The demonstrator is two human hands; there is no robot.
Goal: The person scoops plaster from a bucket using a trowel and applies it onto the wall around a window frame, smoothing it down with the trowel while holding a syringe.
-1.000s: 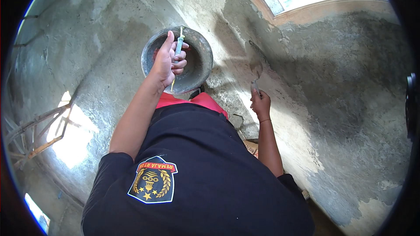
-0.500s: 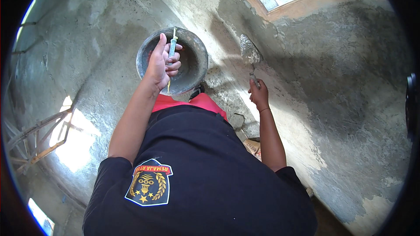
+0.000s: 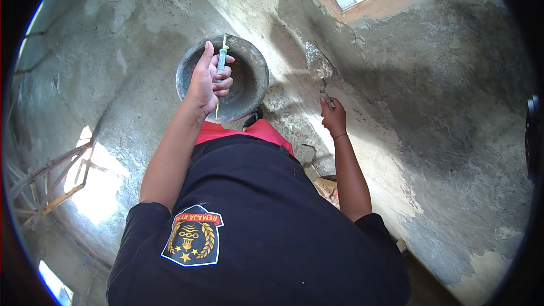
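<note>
My left hand (image 3: 203, 84) is closed around the bucket handle (image 3: 221, 60), a pale green grip with yellow cord or wire showing at both ends. Its thumb points up along the grip. Below it is a round dark bucket (image 3: 258, 65) with a worn, grey-smeared rim; my hand hides part of its inside. Over on the right, my right hand (image 3: 335, 118) grips a trowel (image 3: 319, 63) by its handle. The trowel's pointed blade is coated with wet grey mortar and sits close in front of the wall; whether it touches cannot be told.
A rough plastered wall (image 3: 453, 85) runs along the right, with a window frame (image 3: 391, 5) at the top. Wooden sticks or a rack (image 3: 54, 184) stand at the left. A brown paper sack (image 3: 326, 188) lies beside my body, right of my legs.
My right hand and the trowel have shifted slightly up and to the left. My left hand still holds the bucket handle in nearly the same place.
</note>
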